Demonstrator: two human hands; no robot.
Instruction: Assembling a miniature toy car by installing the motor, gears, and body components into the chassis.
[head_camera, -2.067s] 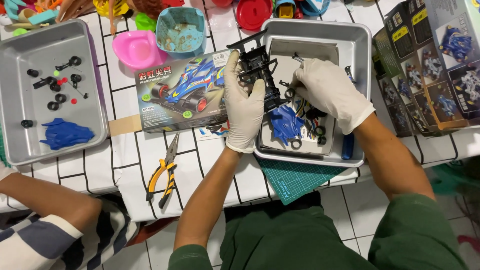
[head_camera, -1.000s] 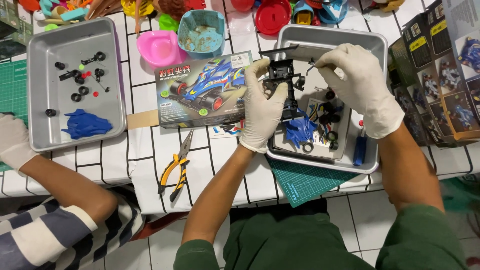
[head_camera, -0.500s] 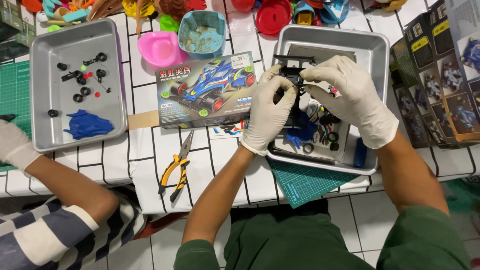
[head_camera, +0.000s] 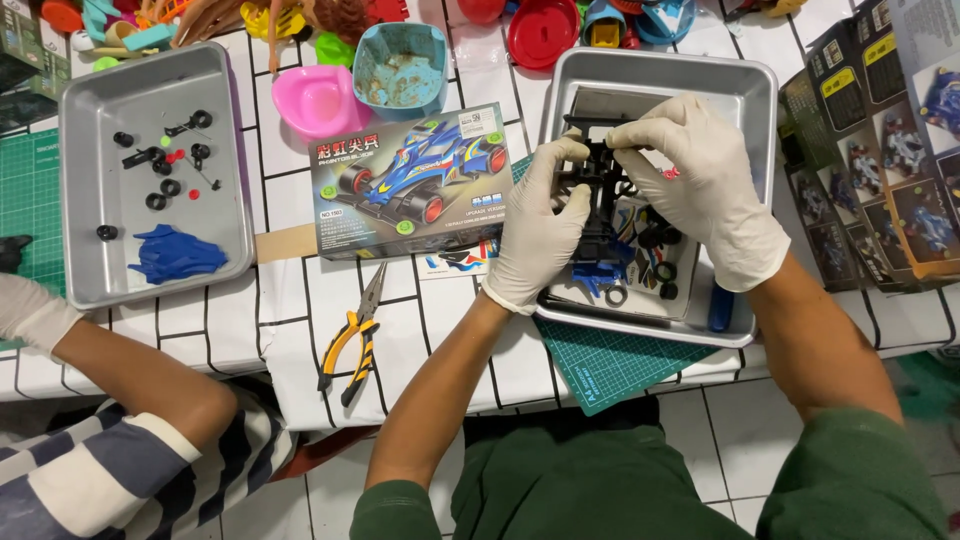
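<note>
Both my hands wear white gloves and hold a black toy car chassis (head_camera: 600, 190) above a metal tray (head_camera: 750, 90). My left hand (head_camera: 540, 225) grips its left side; my right hand (head_camera: 700, 185) pinches its top right, near a small red part. Under the chassis in the tray lie a blue car body shell (head_camera: 598, 280), black wheels (head_camera: 662, 272) and a sticker sheet. A blue-handled tool (head_camera: 720, 308) rests at the tray's lower right.
A model car kit box (head_camera: 415, 185) lies left of the tray, yellow-handled pliers (head_camera: 352, 340) below it. A second tray (head_camera: 90, 270) with a blue shell and small black parts sits far left, by another person's gloved arm (head_camera: 90, 345). Bowls, toys and boxes line the edges.
My hands have shifted the chassis slightly up and left in the tray, my right hand moving onto its top. The other person's gloved hand has drawn back to the left edge.
</note>
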